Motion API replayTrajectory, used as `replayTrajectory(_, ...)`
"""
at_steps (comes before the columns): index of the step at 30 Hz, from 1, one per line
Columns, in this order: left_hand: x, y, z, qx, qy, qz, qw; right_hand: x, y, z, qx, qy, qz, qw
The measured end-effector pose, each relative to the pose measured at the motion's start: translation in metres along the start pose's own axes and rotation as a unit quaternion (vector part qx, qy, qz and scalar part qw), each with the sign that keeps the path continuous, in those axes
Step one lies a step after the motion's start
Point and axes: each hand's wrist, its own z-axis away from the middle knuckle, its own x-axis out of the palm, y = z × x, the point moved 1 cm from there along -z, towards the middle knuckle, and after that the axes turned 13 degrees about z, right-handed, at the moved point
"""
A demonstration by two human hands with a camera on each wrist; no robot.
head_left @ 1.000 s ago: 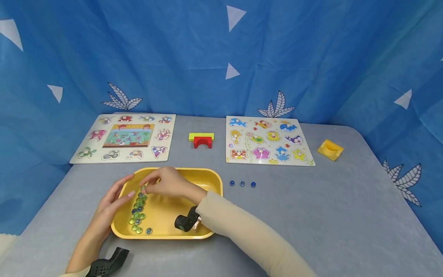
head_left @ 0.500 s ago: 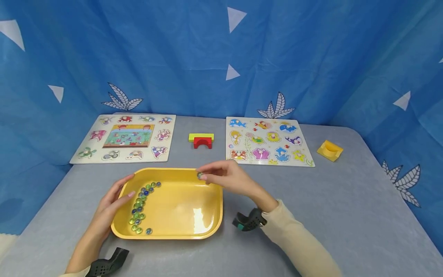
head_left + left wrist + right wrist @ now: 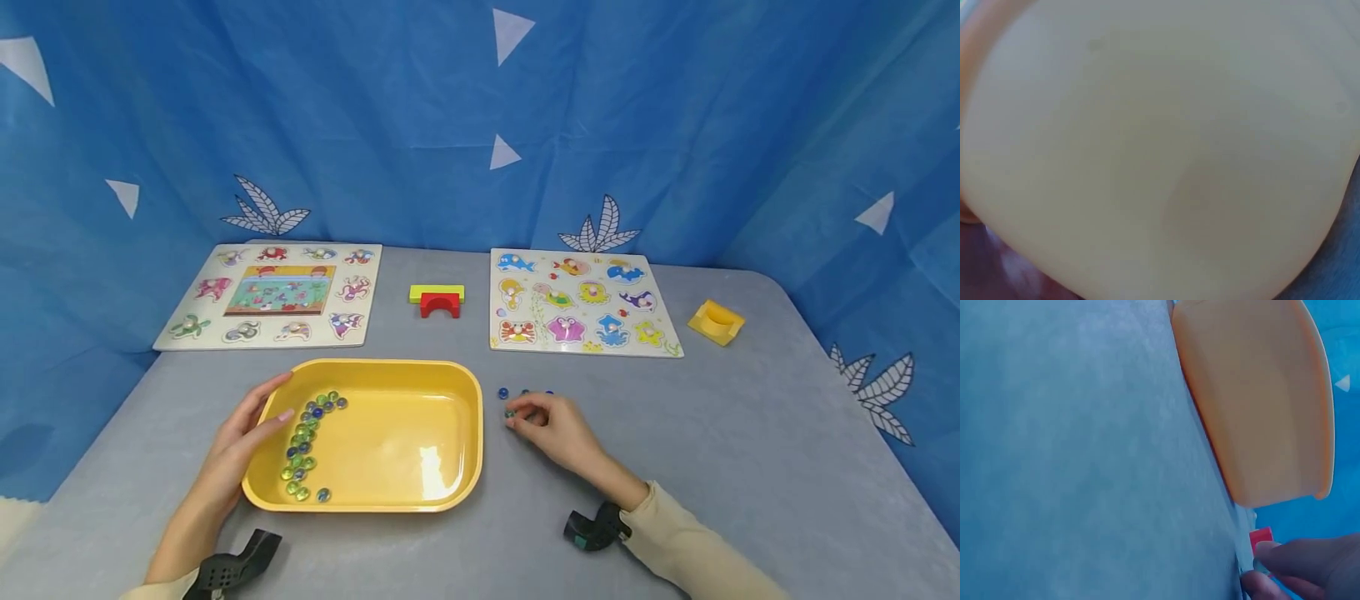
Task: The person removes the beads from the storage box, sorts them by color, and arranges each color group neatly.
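My left hand [image 3: 234,442] holds the left end of a yellow tray [image 3: 405,366], thumb reaching over the rim to the inside. Along the tray's left side lies a curved line of several green and blue glass marbles [image 3: 318,413]. To the right of the tray, my right hand [image 3: 561,432] pinches a small glass marble [image 3: 510,413] between thumb and fingertips, low over the table. Just behind it are a blue marble [image 3: 503,392] and two more, partly hidden by the hand. A pale, blurred surface [image 3: 1160,125] fills most of the left wrist view.
Two wooden animal puzzle boards, one at back left [image 3: 352,333] and one at back right [image 3: 491,308], lie on the grey table [image 3: 750,467]. Between them stand a red arch block [image 3: 440,302] and a lime block [image 3: 415,292]. A yellow block [image 3: 716,323] sits farther right.
My right hand has lifted a marble from the tray's left side, carried it right over the rim and lowered it near the marbles on the table. The left hand stays at the tray.
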Motion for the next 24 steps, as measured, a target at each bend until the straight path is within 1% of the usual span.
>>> replayTrajectory(2, 0.0007, -0.0005, -0.0008, 0.0, 0.0, -0.002, 1.0, 0.0024, 0.0007, 0.0007, -0.008, 0.018, 0.017, 1.0)
replayTrajectory(6, 0.001, -0.0008, -0.0008, -0.001, 0.003, -0.003, 1.0, 0.0061, -0.0006, 0.0021, -0.043, 0.046, 0.059, 0.996)
replayTrajectory(10, 0.0006, -0.0006, -0.0011, -0.003, 0.005, -0.01, 0.9999, 0.0083, -0.0024, 0.0026, -0.064, 0.063, 0.073, 0.993)
replayTrajectory(14, 0.0, -0.0001, -0.001, -0.005, 0.006, -0.013, 0.9999, 0.0105, -0.0027, 0.0023, -0.072, 0.059, 0.069, 0.993)
replayTrajectory(20, -0.0002, -0.0007, -0.0012, -0.009, 0.008, -0.014, 0.9998, 0.0107, -0.0025, 0.0018, -0.069, 0.05, 0.055, 0.995)
replayTrajectory(24, -0.0001, -0.0005, -0.0012, -0.005, 0.005, -0.012, 0.9999, 0.0051, -0.0019, 0.0016, -0.063, 0.035, 0.028, 0.997)
